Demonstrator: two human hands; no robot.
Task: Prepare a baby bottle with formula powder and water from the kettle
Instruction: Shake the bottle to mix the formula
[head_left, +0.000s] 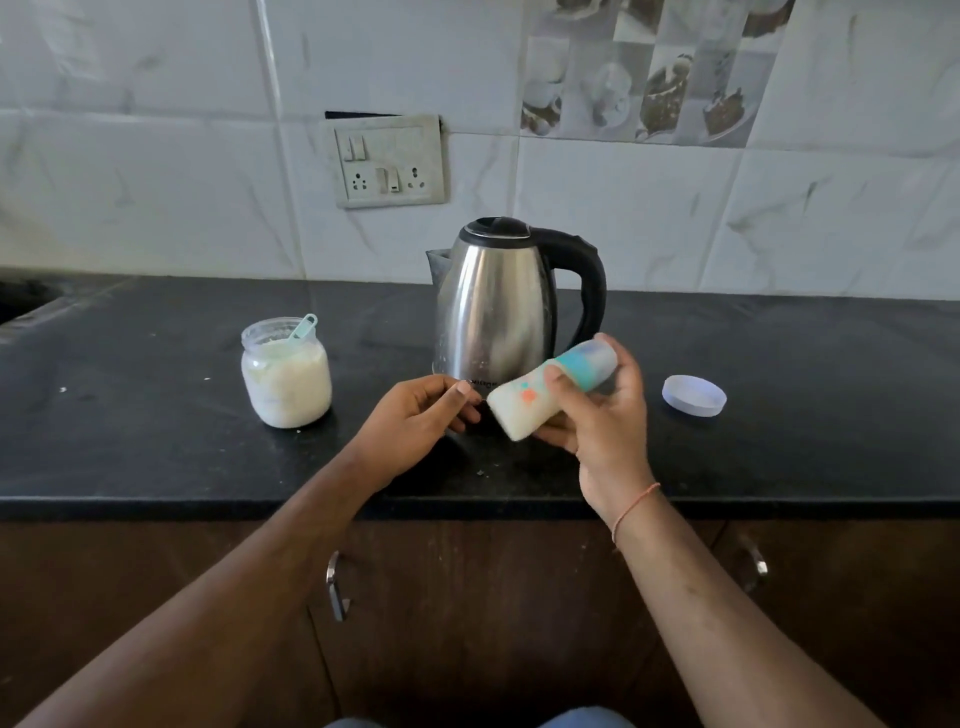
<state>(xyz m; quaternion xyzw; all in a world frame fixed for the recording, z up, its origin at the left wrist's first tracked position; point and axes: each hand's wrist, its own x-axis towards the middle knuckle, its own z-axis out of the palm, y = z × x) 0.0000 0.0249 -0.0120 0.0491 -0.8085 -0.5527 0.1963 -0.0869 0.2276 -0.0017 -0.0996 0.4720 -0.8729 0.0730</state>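
My right hand grips a baby bottle that lies tilted, its teal collar and clear cap pointing up to the right and its base down to the left. The bottle looks filled with milky white liquid. My left hand hovers just left of the bottle's base with fingers loosely curled, holding nothing. Behind both hands a steel kettle with a black lid and handle stands on the black counter. To the left stands an open jar of formula powder with a pale green scoop sticking out.
A pale lilac jar lid lies upside down on the counter to the right. A switch-and-socket plate is on the tiled wall behind the kettle. Brown cabinet doors with metal handles sit below the counter edge. A sink corner shows far left.
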